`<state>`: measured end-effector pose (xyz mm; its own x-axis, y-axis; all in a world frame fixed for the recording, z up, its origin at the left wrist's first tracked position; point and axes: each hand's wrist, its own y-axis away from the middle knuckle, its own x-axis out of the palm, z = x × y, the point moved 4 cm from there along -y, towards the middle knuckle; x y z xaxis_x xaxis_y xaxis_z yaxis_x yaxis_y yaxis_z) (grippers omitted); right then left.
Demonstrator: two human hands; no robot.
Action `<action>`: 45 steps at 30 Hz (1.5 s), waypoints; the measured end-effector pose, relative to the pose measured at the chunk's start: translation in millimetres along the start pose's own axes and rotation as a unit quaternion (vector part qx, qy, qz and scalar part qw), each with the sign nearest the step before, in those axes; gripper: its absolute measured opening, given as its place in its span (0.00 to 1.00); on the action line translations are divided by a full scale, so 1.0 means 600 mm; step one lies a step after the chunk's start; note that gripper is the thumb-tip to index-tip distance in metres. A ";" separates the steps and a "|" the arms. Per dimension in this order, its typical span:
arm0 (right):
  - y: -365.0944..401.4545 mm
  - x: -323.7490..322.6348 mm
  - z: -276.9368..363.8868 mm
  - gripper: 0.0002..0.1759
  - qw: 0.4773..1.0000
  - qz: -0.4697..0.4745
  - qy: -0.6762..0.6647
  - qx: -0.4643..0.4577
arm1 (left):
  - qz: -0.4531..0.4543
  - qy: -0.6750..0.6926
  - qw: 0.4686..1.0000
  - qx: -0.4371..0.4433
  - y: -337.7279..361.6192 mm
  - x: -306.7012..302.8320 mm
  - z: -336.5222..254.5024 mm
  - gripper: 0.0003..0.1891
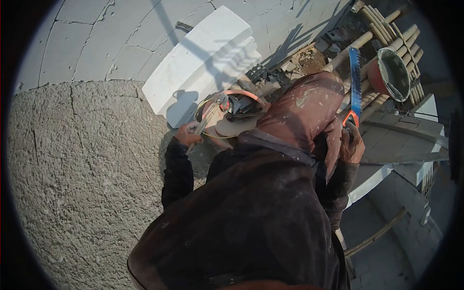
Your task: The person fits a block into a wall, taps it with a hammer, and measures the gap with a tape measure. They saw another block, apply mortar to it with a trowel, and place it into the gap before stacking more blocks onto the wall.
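Observation:
My right hand (352,145) is closed round the orange-edged handle of a hand saw (355,82), whose blue blade points away from me. The saw is beside my raised, dusty trouser leg (307,108). On the other side, my left hand (188,134) is closed on a thin, light-coloured stick-like thing (202,126); its exact kind is too small to tell. Just beyond that hand lie an orange hose-like band (244,93), a thin yellow loop and a cluster of small tools, partly hidden. A large white block (198,53) with stepped edges leans by the wall.
Rough cement surface (87,179) spreads to the left, below a grey block wall (92,43). A red bucket (382,79) with a grey-coated inside stands by bundled bamboo poles (403,46). Rubble (309,60) lies ahead. Grey slabs (386,137) and a drop are at right.

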<state>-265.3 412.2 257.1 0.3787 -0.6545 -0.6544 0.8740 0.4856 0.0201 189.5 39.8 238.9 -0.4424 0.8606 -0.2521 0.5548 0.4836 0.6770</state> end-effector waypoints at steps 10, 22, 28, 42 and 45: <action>0.005 0.002 -0.009 0.18 1.000 0.010 0.002 0.004 | -0.088 -0.347 0.930 0.081 -0.139 0.114 0.075 0.35; 0.002 0.018 -0.029 0.16 0.991 -0.004 0.104 -0.087 | -0.745 -0.182 0.639 -0.057 -0.099 -0.213 0.125 0.48; -0.025 -0.003 0.024 0.18 0.993 -0.013 0.087 -0.081 | -0.552 -0.174 0.768 -0.274 -0.141 -0.311 0.130 0.55; -0.015 -0.017 -0.043 0.16 0.988 -0.037 0.110 -0.099 | -0.482 0.055 0.845 -0.226 -0.170 -0.300 0.154 0.47; -0.042 -0.004 -0.018 0.14 0.999 0.003 0.053 -0.012 | -0.487 0.051 0.852 -0.188 -0.158 -0.258 0.192 0.47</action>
<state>-291.4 407.7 250.2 0.3475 -0.5874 -0.7309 0.8640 0.5035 0.0060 286.6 -120.8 134.3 -0.6330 0.0537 -0.7723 -0.3655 0.8587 0.3593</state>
